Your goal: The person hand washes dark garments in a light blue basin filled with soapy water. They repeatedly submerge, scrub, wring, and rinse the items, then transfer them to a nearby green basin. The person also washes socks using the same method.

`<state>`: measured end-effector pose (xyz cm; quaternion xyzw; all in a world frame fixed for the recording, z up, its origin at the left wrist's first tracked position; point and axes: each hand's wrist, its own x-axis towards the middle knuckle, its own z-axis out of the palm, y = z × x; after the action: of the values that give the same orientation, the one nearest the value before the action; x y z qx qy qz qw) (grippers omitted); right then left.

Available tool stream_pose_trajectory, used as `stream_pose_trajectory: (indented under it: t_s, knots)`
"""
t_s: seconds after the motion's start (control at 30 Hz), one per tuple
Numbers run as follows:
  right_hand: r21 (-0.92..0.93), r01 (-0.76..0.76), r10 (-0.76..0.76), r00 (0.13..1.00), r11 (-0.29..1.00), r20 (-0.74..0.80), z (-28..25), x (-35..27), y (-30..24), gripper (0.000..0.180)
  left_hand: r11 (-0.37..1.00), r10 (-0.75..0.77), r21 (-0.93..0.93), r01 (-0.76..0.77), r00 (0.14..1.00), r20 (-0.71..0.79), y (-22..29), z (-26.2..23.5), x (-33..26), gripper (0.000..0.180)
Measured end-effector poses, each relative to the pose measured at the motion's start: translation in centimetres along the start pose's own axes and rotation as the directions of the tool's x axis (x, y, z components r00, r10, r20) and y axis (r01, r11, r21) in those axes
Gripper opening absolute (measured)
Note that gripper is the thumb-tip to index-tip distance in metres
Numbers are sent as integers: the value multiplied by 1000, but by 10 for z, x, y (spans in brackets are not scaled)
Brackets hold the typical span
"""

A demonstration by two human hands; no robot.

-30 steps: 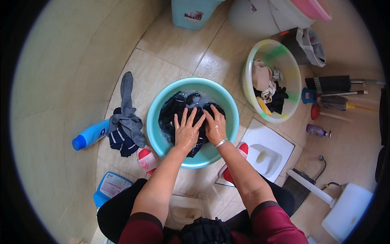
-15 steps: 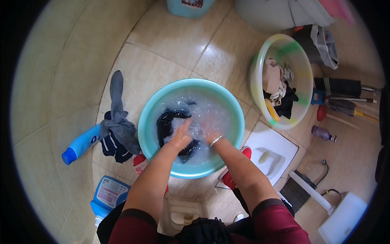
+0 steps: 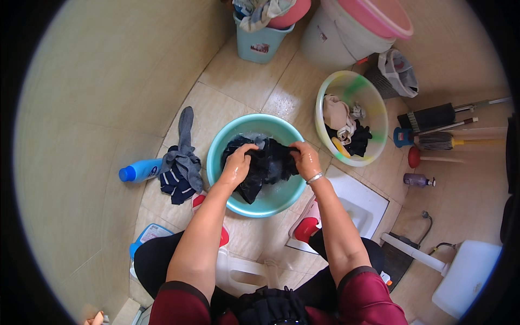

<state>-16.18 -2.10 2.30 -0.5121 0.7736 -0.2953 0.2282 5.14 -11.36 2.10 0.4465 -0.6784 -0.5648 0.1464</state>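
A wet black garment (image 3: 265,165) is stretched between my hands over a turquoise basin (image 3: 260,208) of soapy water, its lower part still in the basin. My left hand (image 3: 236,167) pinches the garment's left side, fingers closed on the cloth. On the other side, my right hand (image 3: 307,161), with a silver bracelet at the wrist, grips the right edge near the basin's rim. What kind of garment it is, I cannot make out.
Grey and striped clothes (image 3: 181,168) lie on the floor at left by a blue bottle (image 3: 142,170). A pale green-yellow basin (image 3: 381,130) with clothes stands at right, near a squat toilet (image 3: 368,211). Buckets (image 3: 338,38) stand at the back; brushes (image 3: 433,141) lean right.
Both hands have come up out of the suds, lifting the black garment and spreading it wide. My right hand moved right. The view has shifted, showing more of the far buckets.
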Motion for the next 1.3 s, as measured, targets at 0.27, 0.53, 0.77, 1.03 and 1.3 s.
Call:
stream_pose_trajectory:
  t_s: [0.27,0.53,0.77,1.03,1.3]
  knots:
    - [36,245,-238,961,969,-142,-134,-27,-146,16,918,351,-139,-371,925,-148,141,-65,-72,33]
    - [236,418,-357,897,877,-262,-193,-68,-242,20,774,486,-241,-585,794,-364,220,-94,-135,35]
    - [617,302,-95,934,727,-345,-196,-87,-243,18,610,508,-382,-694,712,-484,210,-101,-146,35]
    - [599,-122,219,971,791,-92,-58,-46,-99,20,945,314,91,-314,794,-521,71,-27,-84,37]
    - [-186,1,-5,1000,983,-21,87,-53,6,41,784,-21,621,-15,998,51,-59,52,-45,76]
